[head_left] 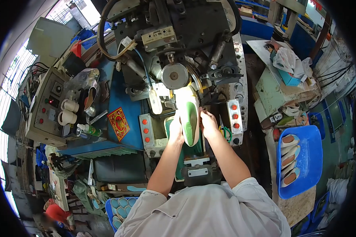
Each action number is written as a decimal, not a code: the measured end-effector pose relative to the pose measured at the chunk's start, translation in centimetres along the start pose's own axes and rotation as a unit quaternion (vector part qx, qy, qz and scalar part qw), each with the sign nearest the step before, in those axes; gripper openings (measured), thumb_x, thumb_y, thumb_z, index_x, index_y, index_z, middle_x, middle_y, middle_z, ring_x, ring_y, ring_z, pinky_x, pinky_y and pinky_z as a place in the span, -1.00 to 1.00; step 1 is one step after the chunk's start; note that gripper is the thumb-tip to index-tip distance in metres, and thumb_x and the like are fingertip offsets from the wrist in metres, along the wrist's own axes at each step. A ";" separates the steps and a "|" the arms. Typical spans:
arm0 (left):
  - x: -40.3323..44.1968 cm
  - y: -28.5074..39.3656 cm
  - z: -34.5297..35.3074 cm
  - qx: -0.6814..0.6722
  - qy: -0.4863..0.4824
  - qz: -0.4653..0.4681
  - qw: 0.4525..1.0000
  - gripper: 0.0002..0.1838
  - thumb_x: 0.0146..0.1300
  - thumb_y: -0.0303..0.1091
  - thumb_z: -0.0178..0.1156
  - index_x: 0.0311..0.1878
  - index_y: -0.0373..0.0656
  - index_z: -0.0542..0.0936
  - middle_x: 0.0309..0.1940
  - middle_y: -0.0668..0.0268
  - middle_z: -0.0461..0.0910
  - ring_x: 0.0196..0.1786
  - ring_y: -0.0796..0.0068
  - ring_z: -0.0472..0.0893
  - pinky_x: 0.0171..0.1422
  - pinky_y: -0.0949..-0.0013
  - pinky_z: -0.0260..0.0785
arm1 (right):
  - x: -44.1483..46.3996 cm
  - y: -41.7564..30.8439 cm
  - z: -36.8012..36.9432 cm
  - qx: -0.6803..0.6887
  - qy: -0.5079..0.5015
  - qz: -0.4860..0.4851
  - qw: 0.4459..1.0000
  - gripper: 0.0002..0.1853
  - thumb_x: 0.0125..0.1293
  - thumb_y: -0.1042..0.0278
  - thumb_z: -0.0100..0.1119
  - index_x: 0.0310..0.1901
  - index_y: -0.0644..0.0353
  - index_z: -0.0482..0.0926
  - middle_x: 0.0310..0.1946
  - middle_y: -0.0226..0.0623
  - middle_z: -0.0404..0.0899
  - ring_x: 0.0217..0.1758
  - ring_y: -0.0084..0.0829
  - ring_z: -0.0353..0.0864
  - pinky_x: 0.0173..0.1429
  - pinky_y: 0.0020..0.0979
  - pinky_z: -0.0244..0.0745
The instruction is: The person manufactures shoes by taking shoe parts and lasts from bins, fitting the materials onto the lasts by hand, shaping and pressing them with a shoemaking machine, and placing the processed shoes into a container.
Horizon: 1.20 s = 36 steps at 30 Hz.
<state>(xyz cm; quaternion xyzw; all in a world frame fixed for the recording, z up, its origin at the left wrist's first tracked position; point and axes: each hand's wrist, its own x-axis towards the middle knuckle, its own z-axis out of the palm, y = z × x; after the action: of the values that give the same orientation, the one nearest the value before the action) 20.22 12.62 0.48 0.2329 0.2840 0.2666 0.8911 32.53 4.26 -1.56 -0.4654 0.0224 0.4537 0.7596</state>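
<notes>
A shoe form with a green sole (190,122) and pale sides points toward me at the machine's middle. Its far end sits under the round metal pad (175,76), in bright light. On its left side is my left hand (176,129), fingers closed against it. My right hand (207,123) is closed at its right edge, with the fingertips pinching there. Green-handled scissors (226,132) lie just right of my right hand. Red buttons line the left panel (146,130) and the right panel (235,116).
The dark machine head (197,27) stands ahead. At the right, a blue tray (300,189) holds several shoes. A control box (47,108) and pale cups (69,105) are at the left. A person in red (57,213) is at the lower left.
</notes>
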 end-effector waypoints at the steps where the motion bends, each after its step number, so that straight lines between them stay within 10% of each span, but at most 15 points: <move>1: -0.1 0.0 0.2 0.003 0.004 0.007 1.000 -0.50 0.72 -0.01 -0.02 0.34 -0.25 0.57 0.20 0.15 0.69 0.17 0.24 0.70 0.28 0.15 0.61 | 0.5 0.2 -0.2 0.023 -0.008 0.004 1.000 -0.86 0.67 0.27 0.15 0.00 0.08 0.67 -0.12 -0.46 0.72 -0.12 -0.49 0.72 0.04 -0.38 0.64; 8: -2.0 0.7 3.4 -0.004 -0.013 0.058 0.998 -0.62 0.58 -0.26 0.07 0.25 -0.34 0.59 0.04 0.10 0.73 0.04 0.26 0.75 0.17 0.19 0.66 | 0.8 1.2 1.0 -0.026 0.061 -0.050 0.997 -0.87 0.64 0.34 0.12 -0.02 0.14 0.64 -0.11 -0.41 0.71 -0.07 -0.48 0.70 0.04 -0.36 0.65; 15: 0.9 -0.7 -0.2 0.041 0.011 0.066 0.997 -0.53 0.72 -0.06 -0.05 0.26 -0.28 0.59 0.09 0.17 0.71 0.09 0.31 0.70 0.26 0.19 0.57 | -1.3 0.0 2.1 -0.125 0.068 -0.064 0.988 -0.49 0.61 -0.16 0.21 0.16 0.20 0.62 0.08 -0.26 0.69 0.11 -0.45 0.62 0.26 -0.29 0.53; 20: 0.6 -1.2 0.2 0.108 0.034 0.140 0.984 -0.48 0.74 0.07 -0.07 0.26 -0.21 0.61 0.07 0.29 0.69 0.08 0.45 0.64 0.23 0.32 0.50 | -3.4 1.1 4.4 -0.273 0.021 -0.232 0.933 -0.04 0.31 -0.36 0.37 0.30 0.52 0.41 0.30 0.28 0.50 0.33 0.11 0.58 0.38 -0.09 0.48; 36: 0.1 -0.7 -0.4 0.371 0.127 0.229 0.891 -0.44 0.69 0.10 0.06 -0.02 -0.30 0.71 -0.16 0.27 0.72 -0.11 0.45 0.60 0.06 0.36 0.44 | -6.3 -1.7 5.5 -0.187 -0.060 -0.137 0.971 -0.40 0.41 -0.01 0.43 0.23 0.33 0.52 0.07 -0.16 0.68 0.08 -0.39 0.70 0.13 -0.36 0.62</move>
<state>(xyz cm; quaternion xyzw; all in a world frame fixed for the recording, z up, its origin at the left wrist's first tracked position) 20.31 12.27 -0.23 0.5694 0.4118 0.3656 0.6104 27.91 3.80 5.58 -0.5699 -0.1723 0.3684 0.7140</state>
